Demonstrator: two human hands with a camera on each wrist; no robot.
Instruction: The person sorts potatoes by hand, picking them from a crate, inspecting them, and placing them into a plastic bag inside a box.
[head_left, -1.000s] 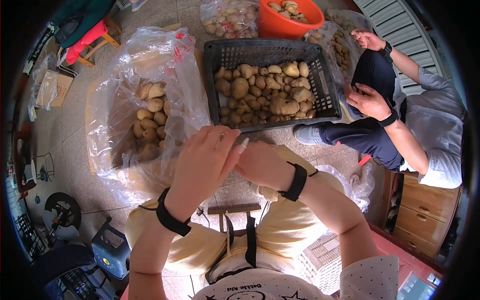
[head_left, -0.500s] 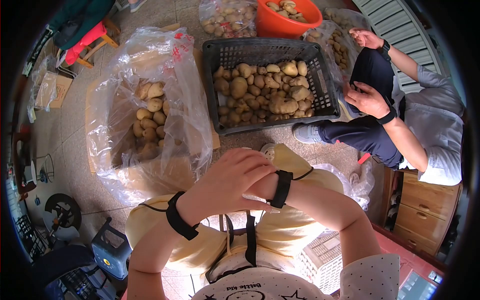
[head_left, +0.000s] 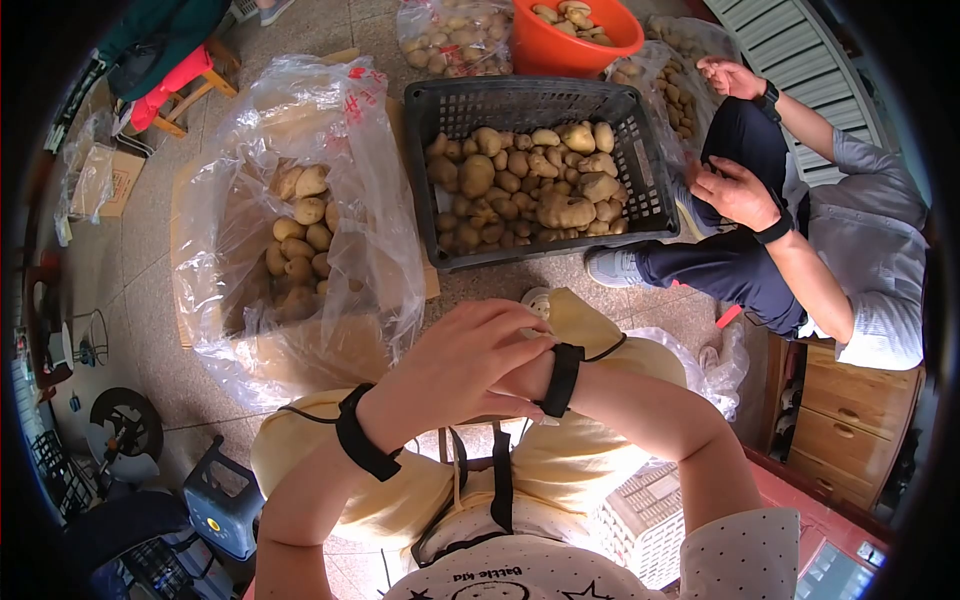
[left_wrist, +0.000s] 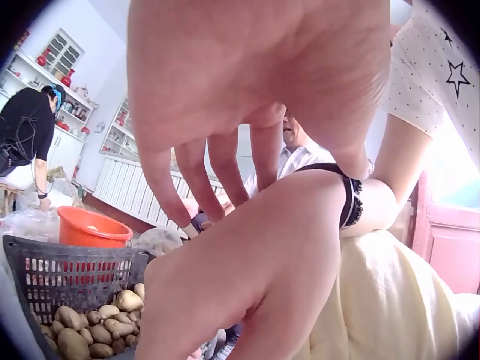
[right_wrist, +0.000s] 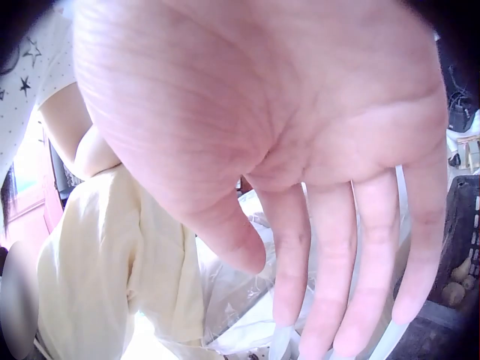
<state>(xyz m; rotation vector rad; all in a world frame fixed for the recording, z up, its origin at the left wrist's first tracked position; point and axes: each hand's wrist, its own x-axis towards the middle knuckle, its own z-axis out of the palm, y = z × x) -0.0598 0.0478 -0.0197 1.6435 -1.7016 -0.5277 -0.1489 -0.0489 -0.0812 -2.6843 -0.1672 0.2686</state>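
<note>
In the head view my left hand (head_left: pixel 450 360) lies across my right hand (head_left: pixel 525 378) above the lap, its thumb near the right wristband (head_left: pixel 562 380). The left hand covers much of the right one. The left wrist view shows the left palm (left_wrist: pixel 259 67) above the back of the right hand (left_wrist: pixel 247 262), fingers spread and slightly bent. Seen from the right wrist, the right palm (right_wrist: pixel 270 97) has long, relaxed fingers with nothing in them. Beyond the hands stand a black crate (head_left: pixel 455 262) of potatoes (head_left: pixel 478 175) and a plastic-lined box (head_left: pixel 355 345) holding more potatoes.
An orange tub (head_left: pixel 575 48) and potato bags (head_left: pixel 455 40) stand behind the crate. A seated person (head_left: pixel 865 230) is at the right, beside a wooden cabinet (head_left: pixel 850 425). A blue stool (head_left: pixel 220 500) stands at the lower left.
Both hands have drawn back from near the crate's edge toward the lap, and the left has come to lie across the right. Over the last half second they have barely moved.
</note>
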